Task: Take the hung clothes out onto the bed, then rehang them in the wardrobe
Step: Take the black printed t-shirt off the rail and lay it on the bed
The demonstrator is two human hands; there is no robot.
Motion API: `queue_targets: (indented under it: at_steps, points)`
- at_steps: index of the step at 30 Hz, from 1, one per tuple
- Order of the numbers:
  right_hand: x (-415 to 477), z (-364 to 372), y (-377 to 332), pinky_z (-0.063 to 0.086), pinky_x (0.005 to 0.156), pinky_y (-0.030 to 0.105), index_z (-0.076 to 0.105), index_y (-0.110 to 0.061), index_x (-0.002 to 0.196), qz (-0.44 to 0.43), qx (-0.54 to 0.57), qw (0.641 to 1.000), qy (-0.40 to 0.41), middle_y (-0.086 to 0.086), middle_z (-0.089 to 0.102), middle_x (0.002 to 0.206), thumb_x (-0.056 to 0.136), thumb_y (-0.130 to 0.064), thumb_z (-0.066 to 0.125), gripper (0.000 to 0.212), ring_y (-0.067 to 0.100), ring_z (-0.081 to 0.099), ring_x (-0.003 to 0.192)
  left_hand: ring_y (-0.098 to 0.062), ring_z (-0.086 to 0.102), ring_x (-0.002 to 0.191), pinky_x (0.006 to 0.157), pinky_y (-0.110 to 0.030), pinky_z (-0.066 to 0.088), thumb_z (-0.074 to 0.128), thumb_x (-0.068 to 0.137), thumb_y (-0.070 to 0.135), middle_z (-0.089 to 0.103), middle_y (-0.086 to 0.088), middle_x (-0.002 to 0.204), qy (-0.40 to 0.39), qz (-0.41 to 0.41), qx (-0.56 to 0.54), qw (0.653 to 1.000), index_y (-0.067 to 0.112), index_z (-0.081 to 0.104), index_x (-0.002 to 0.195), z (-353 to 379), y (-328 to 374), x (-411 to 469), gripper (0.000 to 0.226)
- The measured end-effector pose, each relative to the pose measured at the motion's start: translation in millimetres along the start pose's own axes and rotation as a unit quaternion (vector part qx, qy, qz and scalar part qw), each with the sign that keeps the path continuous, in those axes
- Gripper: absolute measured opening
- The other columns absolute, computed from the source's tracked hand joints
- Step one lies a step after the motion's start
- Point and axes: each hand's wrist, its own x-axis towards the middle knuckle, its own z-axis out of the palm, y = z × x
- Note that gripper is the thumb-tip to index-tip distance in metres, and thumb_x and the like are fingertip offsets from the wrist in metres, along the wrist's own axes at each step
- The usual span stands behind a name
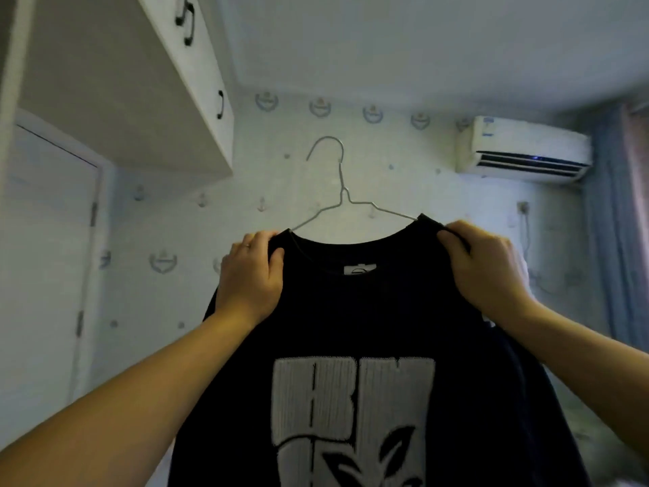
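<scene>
The black T-shirt point(368, 321) is held up mid-view on a wire hanger point(342, 191), whose hook stands free above the collar. The left hand point(251, 272) and right hand point(488, 265) each grip a shoulder beside the neckline, probably to square the fabric on the hanger's arms for rehanging.

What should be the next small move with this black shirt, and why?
Probably shift the right hand up to the wire hanger, since it and the left hand both grip the black shirt at the shoulders and the hook hangs on nothing.
</scene>
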Motion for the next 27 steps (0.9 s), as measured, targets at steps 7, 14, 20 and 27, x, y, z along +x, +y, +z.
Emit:
queue_targets:
  at_steps: [7, 14, 20, 27]
  points:
    - [-96, -12, 120, 0.051, 0.073, 0.042, 0.066, -0.028, 0.101, 0.061, -0.081, 0.993, -0.066, 0.002, 0.073, 0.093, 0.096, -0.039, 0.053, 0.018, 0.034, 0.066, 0.086, -0.031, 0.055, 0.095, 0.081, -0.046, 0.047, 0.043, 0.102, 0.026, 0.059, -0.010, 0.099, -0.158, -0.035, -0.096, 0.982, 0.007, 0.061, 0.104, 152, 19, -90, 0.025]
    - [-191, 21, 228, 0.055, 0.072, 0.042, 0.068, -0.027, 0.098, 0.151, -0.073, 0.969, -0.180, -0.009, 0.070, 0.081, 0.096, -0.039, 0.053, 0.019, 0.017, 0.065, 0.077, -0.032, 0.052, 0.092, 0.079, -0.045, 0.044, 0.048, 0.102, 0.021, 0.058, -0.015, 0.097, -0.263, -0.026, -0.133, 0.955, 0.006, 0.060, 0.097, 301, 5, -172, 0.020]
    - [-262, 68, 292, 0.048, 0.070, 0.030, 0.066, -0.033, 0.088, 0.246, -0.071, 0.933, -0.253, -0.014, 0.065, 0.074, 0.095, -0.030, 0.059, 0.011, 0.005, 0.060, 0.071, -0.038, 0.054, 0.089, 0.080, -0.048, 0.046, 0.050, 0.098, 0.024, 0.059, -0.019, 0.096, -0.338, 0.004, -0.165, 0.927, 0.006, 0.061, 0.096, 420, -16, -217, 0.021]
    - [-318, 126, 344, 0.044, 0.064, 0.025, 0.062, -0.037, 0.086, 0.353, -0.100, 0.890, -0.272, -0.014, 0.061, 0.067, 0.096, -0.031, 0.059, 0.013, 0.002, 0.057, 0.066, -0.039, 0.055, 0.090, 0.080, -0.047, 0.041, 0.042, 0.093, 0.037, 0.061, -0.016, 0.098, -0.399, 0.032, -0.149, 0.904, 0.009, 0.066, 0.099, 542, -30, -248, 0.038]
